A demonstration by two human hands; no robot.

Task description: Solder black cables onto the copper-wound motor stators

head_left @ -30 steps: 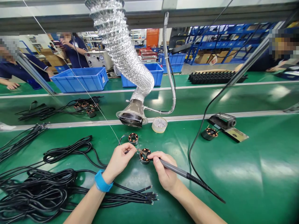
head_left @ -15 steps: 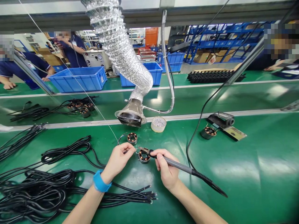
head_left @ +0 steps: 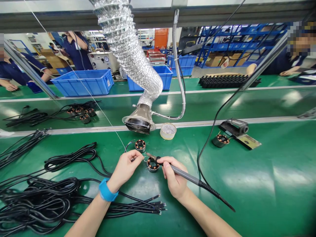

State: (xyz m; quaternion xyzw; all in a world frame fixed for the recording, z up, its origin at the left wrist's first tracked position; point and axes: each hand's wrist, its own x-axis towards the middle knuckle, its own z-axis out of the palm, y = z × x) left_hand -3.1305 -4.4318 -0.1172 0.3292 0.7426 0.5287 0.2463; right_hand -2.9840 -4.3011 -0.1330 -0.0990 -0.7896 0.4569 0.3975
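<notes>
My right hand (head_left: 174, 177) is wrapped round a grey soldering iron (head_left: 186, 173), its tip pointing left above a round copper-wound stator (head_left: 153, 165). Just left of that stator, my left hand (head_left: 128, 167) pinches a thin wire end, close to the iron's tip. A thin pale strand (head_left: 108, 121) slants down from the upper left to my left fingers. A second stator (head_left: 140, 145) sits on the green bench slightly behind my fingertips. Whether the iron's tip touches the wire cannot be made out.
A fume duct's fan (head_left: 137, 125) hangs over the bench beside a round tub (head_left: 168, 131). Black cables (head_left: 49, 200) spread over the left. Another stator (head_left: 221, 141) lies near the iron stand (head_left: 237, 128). People stand behind the blue bins (head_left: 84, 82).
The soldering iron and my right hand have shifted slightly left, and the iron's rear cord has swung a little. My left hand keeps its pinch. The camera view has shifted slightly.
</notes>
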